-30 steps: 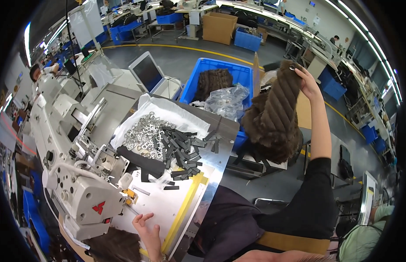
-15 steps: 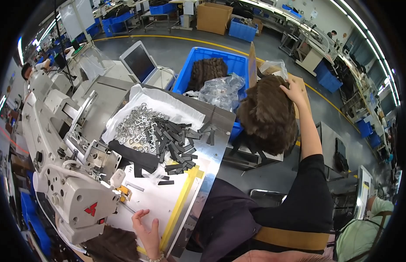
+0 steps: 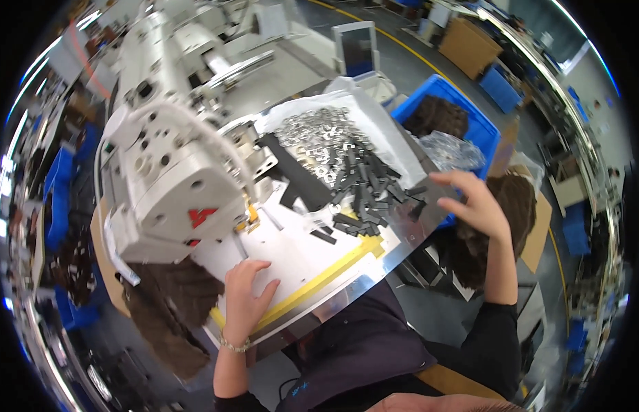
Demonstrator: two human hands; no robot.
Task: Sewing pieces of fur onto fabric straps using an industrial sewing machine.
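My left hand [image 3: 248, 294], with a bracelet at its wrist, is at the table's near edge beside the sewing machine [image 3: 175, 185]. Its fingers are apart and hold nothing. My right hand [image 3: 478, 204] is above the table's right edge, open and empty, its fingers toward a heap of short black strips [image 3: 364, 182]. Behind the strips lie many small metal rings [image 3: 312, 130] on a white cloth [image 3: 381, 117]. A wider black strip [image 3: 297, 172] stretches between the rings and the machine. To the right, beyond my right hand, sits a brown furry pile [image 3: 515, 202].
Brown furry material [image 3: 172, 295] hangs left of my left hand, below the machine head. Yellow tape [image 3: 312, 275] runs along the table's near side. Past the table's right corner stands a blue crate [image 3: 429, 89] with brown fur and clear plastic.
My right hand has left the brown furry pile and come back left to the table edge. The view has turned, shifting the table and machine in the picture. My left hand stays open.
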